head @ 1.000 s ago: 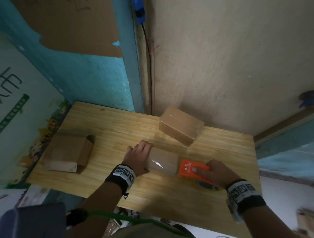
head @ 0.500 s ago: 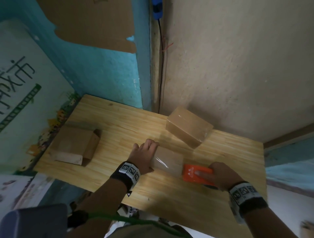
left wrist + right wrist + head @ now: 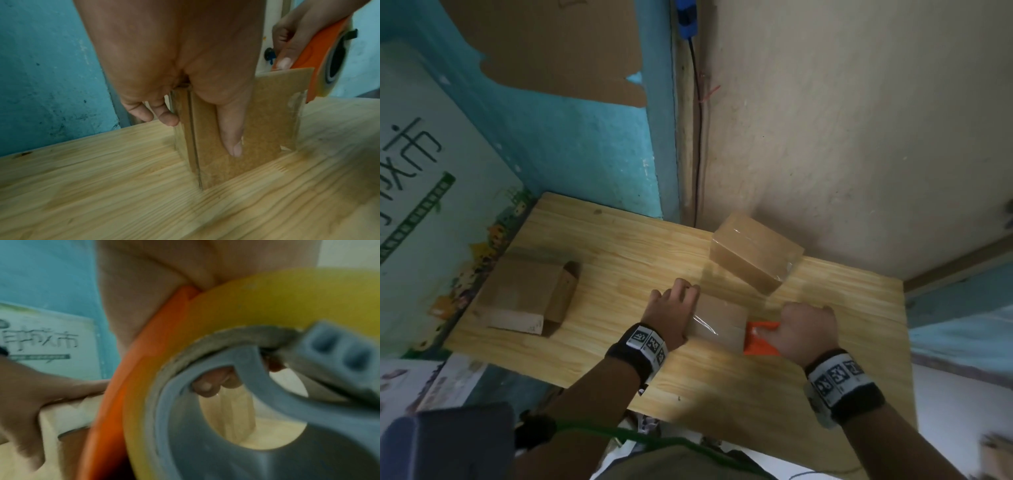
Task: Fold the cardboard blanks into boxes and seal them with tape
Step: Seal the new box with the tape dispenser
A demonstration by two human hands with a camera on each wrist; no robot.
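I see my left hand on the near box, in the middle of the table. In the left wrist view the thumb lies flat down the near side of that box and the fingers curl over its far edge, so the hand clamps the box. Shiny tape covers the top of the box.

My right hand is just right of the box. It grips the orange tape gun, which touches the right end of the box. In the right wrist view the yellow tape roll sits in the tape gun, and my fingers curl through its middle.

Farther off, a taped box sits near the far wall. On the left side of the table sits an open box, well apart from my hands.
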